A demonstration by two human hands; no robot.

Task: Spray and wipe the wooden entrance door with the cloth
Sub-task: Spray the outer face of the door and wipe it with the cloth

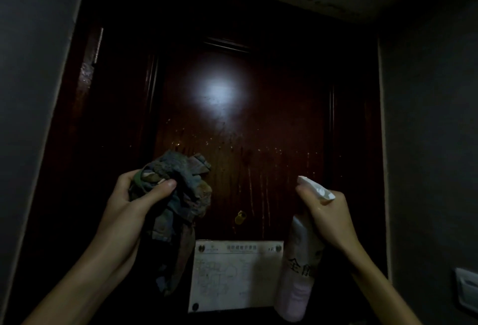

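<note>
The dark reddish wooden door [258, 107] fills the middle of the head view, lit by a bright spot of light. Droplets and drip trails run down its central panel. My left hand [129, 205] grips a crumpled, multicoloured cloth [178, 185] held up close to the door, with part of it hanging down. My right hand [328, 216] holds a pale spray bottle [300, 267] by its white trigger head, the nozzle pointing at the door.
A white framed notice [232, 275] is fixed to the door below the hands. A small brass peephole cover [240, 217] sits above it. Grey walls [429, 143] flank the door closely; a white switch plate [465, 288] is on the right wall.
</note>
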